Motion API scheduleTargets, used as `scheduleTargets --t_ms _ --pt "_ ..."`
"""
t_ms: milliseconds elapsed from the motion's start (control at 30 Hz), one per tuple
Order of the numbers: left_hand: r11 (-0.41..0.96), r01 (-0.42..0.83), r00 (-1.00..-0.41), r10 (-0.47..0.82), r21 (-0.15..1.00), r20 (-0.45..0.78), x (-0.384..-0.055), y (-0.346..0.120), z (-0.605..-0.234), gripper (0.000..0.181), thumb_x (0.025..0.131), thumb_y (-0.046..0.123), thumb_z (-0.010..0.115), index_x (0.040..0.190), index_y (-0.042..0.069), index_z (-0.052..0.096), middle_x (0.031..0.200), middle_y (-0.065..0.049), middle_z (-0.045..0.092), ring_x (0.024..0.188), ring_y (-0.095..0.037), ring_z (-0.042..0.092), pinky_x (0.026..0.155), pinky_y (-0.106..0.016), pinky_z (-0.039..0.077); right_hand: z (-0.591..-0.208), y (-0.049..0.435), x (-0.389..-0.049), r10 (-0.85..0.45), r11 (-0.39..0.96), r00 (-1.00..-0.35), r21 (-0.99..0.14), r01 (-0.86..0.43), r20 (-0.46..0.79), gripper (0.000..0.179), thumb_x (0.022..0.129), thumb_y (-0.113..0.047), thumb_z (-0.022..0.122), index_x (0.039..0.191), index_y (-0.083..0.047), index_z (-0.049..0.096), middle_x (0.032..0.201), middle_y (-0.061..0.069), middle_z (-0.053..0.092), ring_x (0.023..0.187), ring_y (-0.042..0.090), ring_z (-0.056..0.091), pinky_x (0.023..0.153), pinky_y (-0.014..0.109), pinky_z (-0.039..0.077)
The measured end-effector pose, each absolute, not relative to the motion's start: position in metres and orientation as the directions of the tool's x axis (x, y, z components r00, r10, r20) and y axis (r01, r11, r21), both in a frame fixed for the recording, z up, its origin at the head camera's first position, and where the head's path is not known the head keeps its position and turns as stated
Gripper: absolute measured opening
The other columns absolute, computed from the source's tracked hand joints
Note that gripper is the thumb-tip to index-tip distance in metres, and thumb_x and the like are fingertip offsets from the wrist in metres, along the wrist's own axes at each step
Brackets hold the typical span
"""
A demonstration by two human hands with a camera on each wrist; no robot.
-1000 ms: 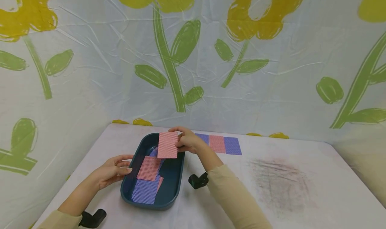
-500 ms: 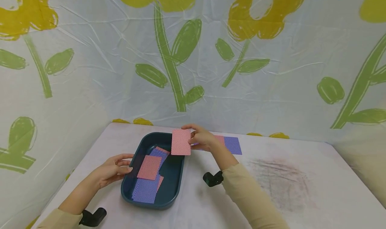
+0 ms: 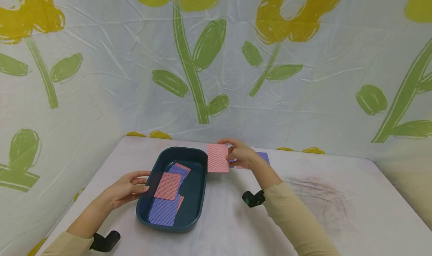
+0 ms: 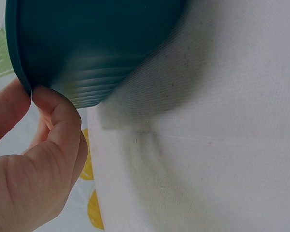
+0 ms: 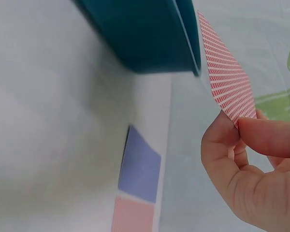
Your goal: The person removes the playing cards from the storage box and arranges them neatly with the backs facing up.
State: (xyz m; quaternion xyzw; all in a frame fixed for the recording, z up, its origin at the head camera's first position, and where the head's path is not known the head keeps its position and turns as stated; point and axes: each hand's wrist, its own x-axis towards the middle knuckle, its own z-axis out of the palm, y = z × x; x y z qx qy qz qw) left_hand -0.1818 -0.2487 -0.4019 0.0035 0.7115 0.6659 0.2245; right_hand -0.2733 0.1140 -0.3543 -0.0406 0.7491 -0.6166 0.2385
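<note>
A red-patterned playing card (image 3: 217,157) is pinched between the thumb and fingers of my right hand (image 3: 241,154), held up just past the right rim of a dark teal bin (image 3: 189,201). The right wrist view shows the thumb (image 5: 268,137) on the card's near end. My left hand (image 3: 125,190) grips the bin's left rim; in the left wrist view thumb and finger pinch that edge. Inside the bin lie overlapping playing cards, among them a red one (image 3: 167,186) and a blue one (image 3: 163,211).
Behind my right hand, a row of cards lies along the table's back edge, partly hidden: a blue card (image 5: 139,169), a red card (image 5: 133,212) and another blue card (image 3: 264,157). A dark smudge (image 3: 318,196) marks the white table. A flowered cloth (image 3: 303,98) hangs behind.
My right hand has carried the red card rightward, from above the bin to beyond its right rim. My left hand has stayed on the left rim.
</note>
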Motion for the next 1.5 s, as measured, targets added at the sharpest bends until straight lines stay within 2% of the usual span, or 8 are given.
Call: scheduleTargets --t_ms 200,1033,1333,1500 --pt "0.125 -0.289 -0.903 0.294 0.949 -0.314 -0.181 -0.247 -0.4 0.066 0.086 -0.003 0.06 0.141 -0.009 0.024 0.112 -0.015 0.05 0.091 -0.018 0.057 0.079 -0.03 0.05 -0.354 0.133 -0.275 -0.344 0.236 -0.887 -0.942 0.237 -0.309 0.058 0.084 0.015 0.045 0.137 -0.007 0.04 0.101 0.015 0.041 0.093 0.026 0.044 0.073 0.031 0.048" --pt "0.106 -0.296 -0.898 0.308 0.949 -0.315 -0.181 -0.249 -0.402 0.065 0.086 -0.001 0.06 0.14 -0.008 0.024 0.107 -0.011 0.052 0.09 -0.017 0.057 0.079 -0.028 0.05 -0.362 0.224 -0.27 -0.227 0.269 -0.901 -0.913 0.307 -0.37 0.058 0.086 0.011 0.045 0.141 -0.005 0.033 0.115 0.018 0.039 0.104 0.029 0.041 0.081 0.036 0.046" --pt "0.098 -0.299 -0.9 0.302 0.949 -0.315 -0.181 -0.249 -0.402 0.066 0.086 -0.002 0.06 0.141 -0.008 0.024 0.107 -0.011 0.052 0.09 -0.017 0.057 0.078 -0.028 0.05 -0.372 0.244 -0.264 -0.202 0.307 -0.9 -0.898 0.316 -0.386 0.059 0.085 0.013 0.044 0.141 -0.002 0.033 0.113 0.018 0.044 0.098 0.026 0.044 0.077 0.034 0.046" --pt "0.096 -0.303 -0.9 0.299 0.948 -0.318 -0.182 -0.249 -0.401 0.066 0.086 -0.002 0.06 0.141 -0.008 0.024 0.106 -0.01 0.052 0.09 -0.017 0.058 0.078 -0.028 0.05 -0.381 0.255 -0.267 -0.152 0.298 -0.901 -0.888 0.351 -0.407 0.058 0.085 0.013 0.044 0.14 -0.002 0.034 0.112 0.016 0.04 0.095 0.025 0.042 0.075 0.034 0.046"
